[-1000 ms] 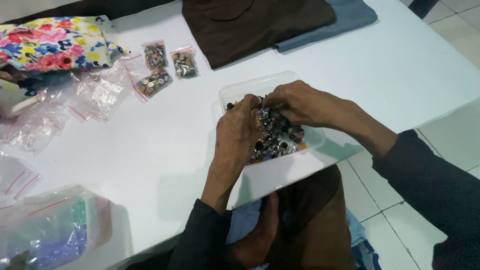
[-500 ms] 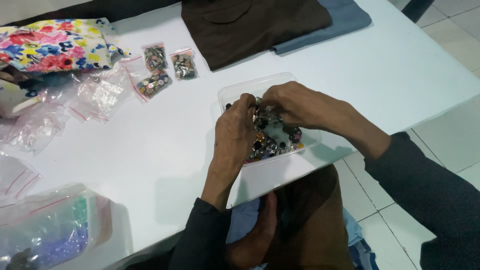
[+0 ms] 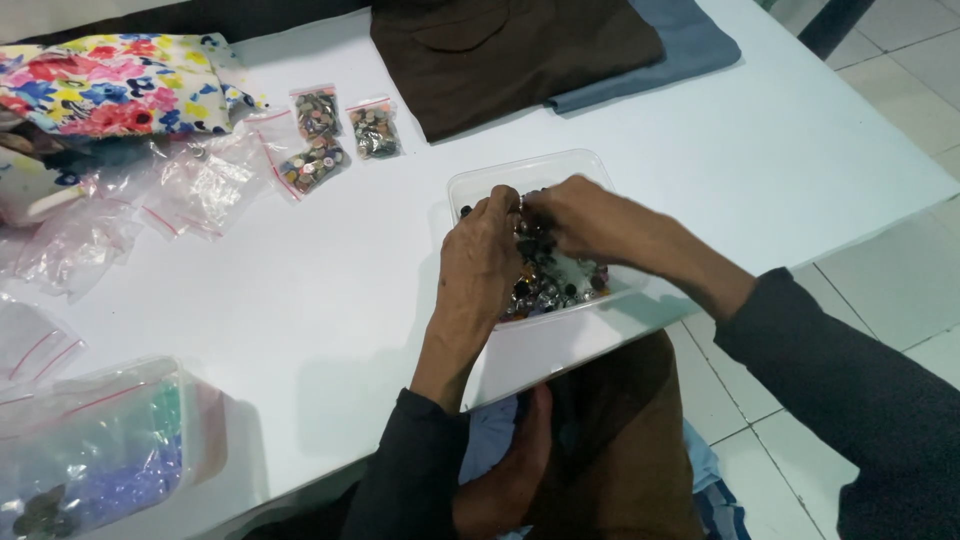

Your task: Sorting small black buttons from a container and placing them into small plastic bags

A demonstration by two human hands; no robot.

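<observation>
White table [image 3: 300, 300] carries three small filled zip bags [image 3: 330, 140], empty clear bags [image 3: 190, 185], floral fabric [image 3: 110, 85] — far edge: folded brown cloth [image 3: 510, 55] over blue cloth [image 3: 680, 50]. Near left — clear tub [image 3: 90, 450].

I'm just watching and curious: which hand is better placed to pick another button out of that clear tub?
Probably the right hand: its fingers lie across the clear tub, over the buttons. The left hand sits at the tub's near edge, covering that side.
</observation>
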